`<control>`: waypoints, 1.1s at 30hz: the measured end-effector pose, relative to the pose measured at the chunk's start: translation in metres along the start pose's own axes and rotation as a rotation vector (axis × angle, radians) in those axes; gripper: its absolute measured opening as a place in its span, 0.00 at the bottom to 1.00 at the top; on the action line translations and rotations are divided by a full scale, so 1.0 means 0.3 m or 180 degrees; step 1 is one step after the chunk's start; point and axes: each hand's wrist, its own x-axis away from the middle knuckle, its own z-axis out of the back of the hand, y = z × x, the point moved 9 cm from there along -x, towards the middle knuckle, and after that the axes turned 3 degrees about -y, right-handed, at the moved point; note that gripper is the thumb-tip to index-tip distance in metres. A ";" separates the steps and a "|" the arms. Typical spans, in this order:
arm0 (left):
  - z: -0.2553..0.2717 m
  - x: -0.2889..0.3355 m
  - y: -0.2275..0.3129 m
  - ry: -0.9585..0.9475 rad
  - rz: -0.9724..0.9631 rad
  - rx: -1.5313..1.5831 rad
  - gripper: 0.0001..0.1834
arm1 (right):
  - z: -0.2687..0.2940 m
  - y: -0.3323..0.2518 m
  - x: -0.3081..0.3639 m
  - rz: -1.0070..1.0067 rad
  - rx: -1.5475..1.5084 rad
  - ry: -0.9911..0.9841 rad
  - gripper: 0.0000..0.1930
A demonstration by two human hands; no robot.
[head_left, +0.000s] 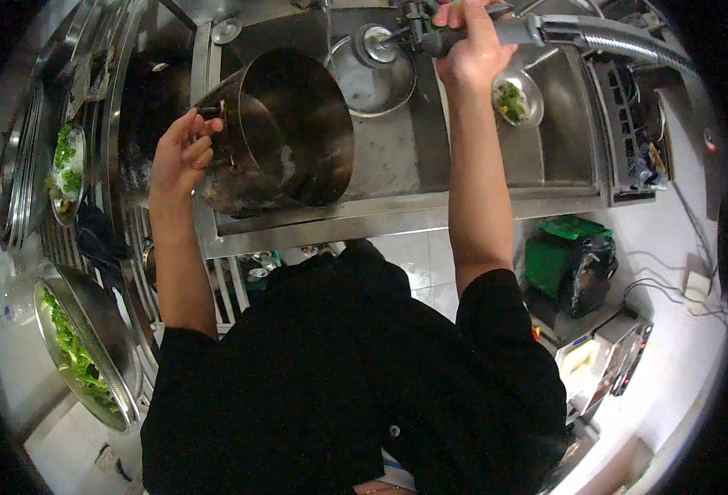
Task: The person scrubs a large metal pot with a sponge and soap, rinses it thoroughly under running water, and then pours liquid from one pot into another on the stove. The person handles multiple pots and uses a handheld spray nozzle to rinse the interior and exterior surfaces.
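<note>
A large, dark, stained metal pot [310, 107] lies tilted in the sink, its mouth facing right. My left hand [184, 153] is closed round the handle on its left side. My right hand [471, 54] grips a rinse sprayer [445, 41] on a flexible metal hose [619, 41]; its round head [376, 45] points left, towards the pot's mouth. Whether water is coming out, I cannot tell. Below the spray head sits a round steel bowl [376, 99]. Right of my forearm is a smaller metal bowl [532, 101] with green leafy scraps in it.
The sink's steel front edge [405, 219] runs before me. At left stand a dish of chopped greens [68, 161] and a large steel strainer [104, 309] by lettuce leaves. A green bin [549, 256] with a black bag is at lower right, near cables [657, 285].
</note>
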 end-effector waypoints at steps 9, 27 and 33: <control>0.092 0.085 0.063 0.0124 -0.0209 0.0124 0.13 | 0.091 0.298 0.214 -0.0513 -0.0919 0.0559 0.08; 0.191 0.209 0.128 0.0386 -0.0371 -0.0047 0.08 | -0.212 0.234 0.273 -0.0208 -0.1820 0.0784 0.10; 0.181 0.225 0.129 0.0254 -0.0397 -0.0242 0.06 | -0.347 0.173 0.289 -0.0253 -0.2172 0.0207 0.09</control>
